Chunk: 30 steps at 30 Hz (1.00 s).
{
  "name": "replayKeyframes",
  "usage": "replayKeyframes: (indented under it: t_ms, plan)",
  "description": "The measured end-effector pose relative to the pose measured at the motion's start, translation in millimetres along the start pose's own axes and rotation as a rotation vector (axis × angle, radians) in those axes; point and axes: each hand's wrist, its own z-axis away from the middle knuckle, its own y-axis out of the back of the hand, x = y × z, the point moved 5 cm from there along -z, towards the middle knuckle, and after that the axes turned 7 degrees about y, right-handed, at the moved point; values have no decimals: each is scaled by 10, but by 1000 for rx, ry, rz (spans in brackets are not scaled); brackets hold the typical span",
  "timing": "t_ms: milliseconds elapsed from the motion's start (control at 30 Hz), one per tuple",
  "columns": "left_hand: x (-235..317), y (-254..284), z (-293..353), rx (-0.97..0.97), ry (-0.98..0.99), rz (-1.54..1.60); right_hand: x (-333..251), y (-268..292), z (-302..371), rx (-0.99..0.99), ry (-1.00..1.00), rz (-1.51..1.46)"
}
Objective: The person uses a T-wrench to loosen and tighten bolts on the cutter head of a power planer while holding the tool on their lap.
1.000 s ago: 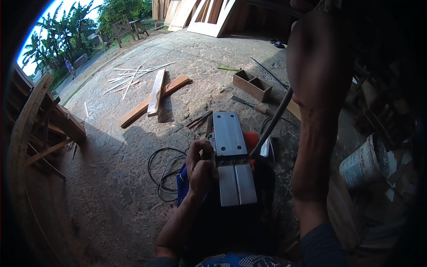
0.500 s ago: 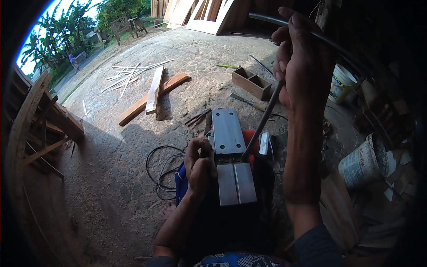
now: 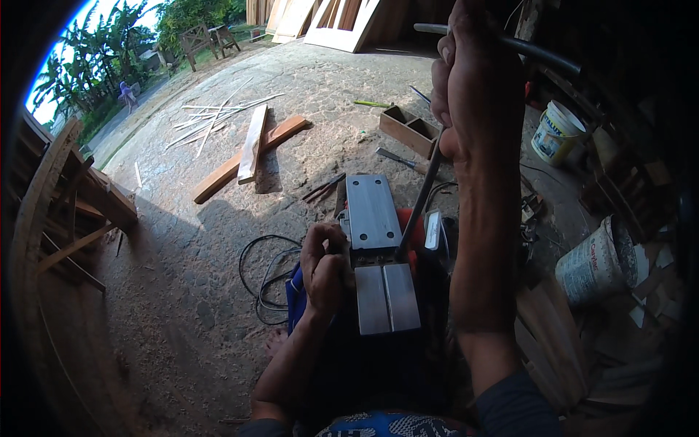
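An electric hand planer (image 3: 372,207) lies with its flat metal sole facing up over my lap. Its sole is in two plates, with the cutter slot between them. My left hand (image 3: 322,269) is closed around the planer's left side. Raised at the upper right, my right hand (image 3: 477,91) is wrapped around the crossbar of a T-handle wrench (image 3: 424,193). The wrench's shaft slants down to the right end of the cutter slot, and its tip seems to rest there. How the tip meets the bolt is too dark to tell.
Beyond the planer lie pliers (image 3: 324,188), a chisel (image 3: 397,160) and a wooden divided box (image 3: 409,131). Two boards (image 3: 251,149) cross on the floor near thin strips. A cable (image 3: 255,273) coils at left. Buckets (image 3: 591,262) and wood offcuts stand at right.
My right hand has moved left and a little up, swinging the wrench's handle with it. The wrench's lower end stays at the cutter slot. My left hand keeps its hold on the planer.
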Motion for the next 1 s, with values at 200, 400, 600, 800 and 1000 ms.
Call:
replayKeyframes:
  t_ms: [200,400,600,800,1000]
  plan:
    - [-1,0,11,20,18,-16,-78,-53,69,1,-150,-45]
    - [17,-19,8,15,-19,-40,-68,25,98,-99,-161,-246]
    - [-5,-3,12,7,-11,-18,-115,23,90,-59,-102,-191]
    - [-93,103,-13,25,-93,-138,-328,-121,123,-85,-18,-67]
    - [-11,15,5,110,-136,-117,-149,-125,131,-50,-40,-96]
